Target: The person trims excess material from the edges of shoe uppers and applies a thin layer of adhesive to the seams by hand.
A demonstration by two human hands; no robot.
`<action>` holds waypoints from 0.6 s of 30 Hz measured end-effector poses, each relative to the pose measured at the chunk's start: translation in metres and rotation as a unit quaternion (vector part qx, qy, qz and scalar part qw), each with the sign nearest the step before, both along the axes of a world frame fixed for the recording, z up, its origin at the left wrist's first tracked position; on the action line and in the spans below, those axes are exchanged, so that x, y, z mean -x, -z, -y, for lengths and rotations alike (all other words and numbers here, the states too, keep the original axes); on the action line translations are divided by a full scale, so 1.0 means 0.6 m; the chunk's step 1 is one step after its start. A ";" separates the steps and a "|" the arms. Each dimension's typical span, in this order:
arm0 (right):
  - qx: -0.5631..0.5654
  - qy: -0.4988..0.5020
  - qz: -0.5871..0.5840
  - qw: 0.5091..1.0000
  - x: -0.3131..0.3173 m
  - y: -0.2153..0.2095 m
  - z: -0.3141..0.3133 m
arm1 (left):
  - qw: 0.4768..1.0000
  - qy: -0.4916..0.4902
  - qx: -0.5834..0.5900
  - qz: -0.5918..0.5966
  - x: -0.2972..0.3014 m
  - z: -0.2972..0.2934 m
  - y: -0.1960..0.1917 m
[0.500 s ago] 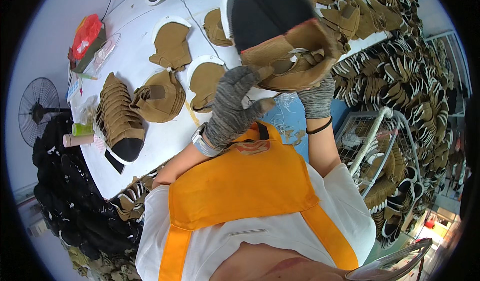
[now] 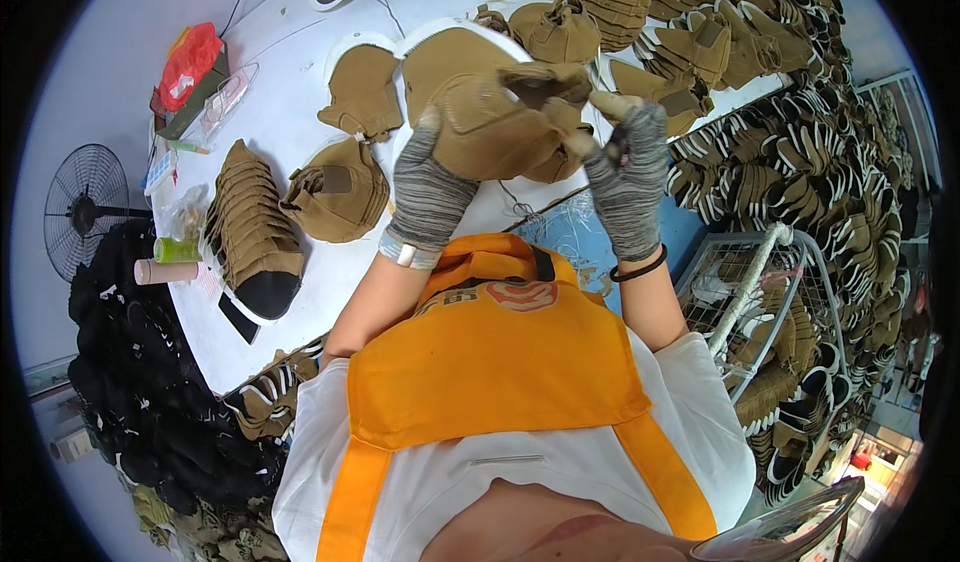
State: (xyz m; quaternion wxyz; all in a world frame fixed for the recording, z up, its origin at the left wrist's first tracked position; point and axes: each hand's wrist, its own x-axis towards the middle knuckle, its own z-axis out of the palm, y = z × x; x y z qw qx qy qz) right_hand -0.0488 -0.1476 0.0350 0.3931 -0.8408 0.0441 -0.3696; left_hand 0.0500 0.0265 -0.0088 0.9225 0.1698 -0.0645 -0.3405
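A brown fabric shoe upper [image 2: 490,137] with a white curved edge is held up over the white table, its brown outer face toward me and its opening to the right. My left hand [image 2: 432,194], in a grey fingerless knitted glove, grips its near left side, thumb on the outer face. At its right end is my right hand [image 2: 628,177], gloved likewise, with fingers partly bent and thumb and forefinger beside the opening. Motion blurs that spot, so whether they pinch the edge is unclear. Another upper [image 2: 362,92] lies just left of the held one.
A nested row of uppers [image 2: 255,237] and a single upper [image 2: 340,192] lie on the table's [image 2: 215,347] left side. Stacked uppers [image 2: 690,42] fill the far right. A wire basket [image 2: 765,292] stands at my right, a fan [image 2: 85,212] at far left.
The upper has turned over from its black lining to its brown outer face and come lower and left. My left hand now grips its side; the right hand has turned beside its opening.
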 end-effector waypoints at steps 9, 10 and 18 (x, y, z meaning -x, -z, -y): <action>-0.199 -0.053 -0.041 0.978 0.026 0.023 -0.007 | 0.994 0.026 0.101 0.011 -0.015 -0.021 0.010; -0.249 -0.087 -0.051 0.963 0.024 0.023 -0.014 | 0.997 0.010 0.081 0.013 -0.016 -0.022 0.012; -0.463 -0.216 -0.144 0.848 0.020 -0.010 -0.049 | 0.997 -0.055 0.018 0.049 -0.024 -0.030 0.021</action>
